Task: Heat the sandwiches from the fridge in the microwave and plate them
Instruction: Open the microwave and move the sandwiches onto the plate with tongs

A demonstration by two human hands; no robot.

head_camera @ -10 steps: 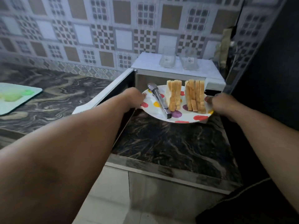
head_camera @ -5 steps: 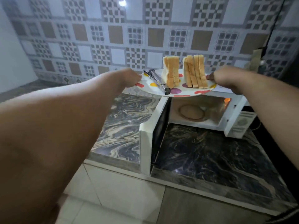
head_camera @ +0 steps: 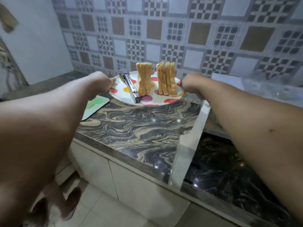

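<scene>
Right now the left hand (head_camera: 105, 81) and right hand (head_camera: 190, 84) each pinch a rim of the spotted plate (head_camera: 164, 102), held over the marbled worktop (head_camera: 139, 128). Any tilt could topple the upright sandwiches (head_camera: 157, 81) or slide the loose tongs (head_camera: 131, 87) off.

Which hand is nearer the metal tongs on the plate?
Left. The left hand grips the plate rim beside the tongs; the right hand grips the opposite rim, beyond the sandwiches.
</scene>
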